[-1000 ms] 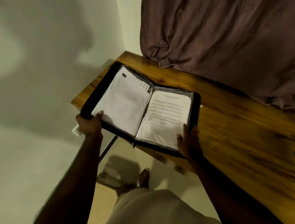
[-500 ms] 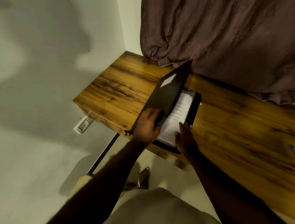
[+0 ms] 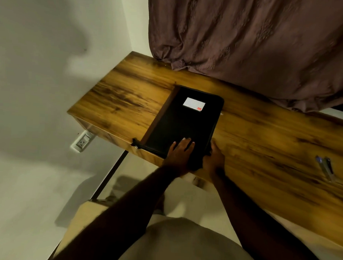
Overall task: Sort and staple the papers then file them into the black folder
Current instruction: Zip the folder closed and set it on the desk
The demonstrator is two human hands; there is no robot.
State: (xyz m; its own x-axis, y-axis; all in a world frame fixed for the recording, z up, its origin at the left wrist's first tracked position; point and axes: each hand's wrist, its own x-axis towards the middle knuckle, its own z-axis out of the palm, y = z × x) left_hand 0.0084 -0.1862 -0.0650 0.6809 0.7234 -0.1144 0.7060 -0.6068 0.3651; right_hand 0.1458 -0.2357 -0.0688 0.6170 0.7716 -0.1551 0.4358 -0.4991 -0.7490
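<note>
View from my remote station. The folder (image 3: pixel 182 126) lies closed on the surface (image 3: pixel 128 100), toward its left end and reaching the front edge. A label (image 3: pixel 193 104) sits on the folder's far part. I see the left hand (image 3: pixel 180 150) flat on its near end and the right hand (image 3: pixel 214 158) gripping its near right corner. A small blurred item (image 3: pixel 325 168) lies well to the right, a curtain (image 3: pixel 249 44) hangs behind, and a wall socket (image 3: pixel 83 142) is below left.

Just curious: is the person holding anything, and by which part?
The right hand grips the closed black folder at its near right corner; the left hand only presses flat on its cover.
</note>
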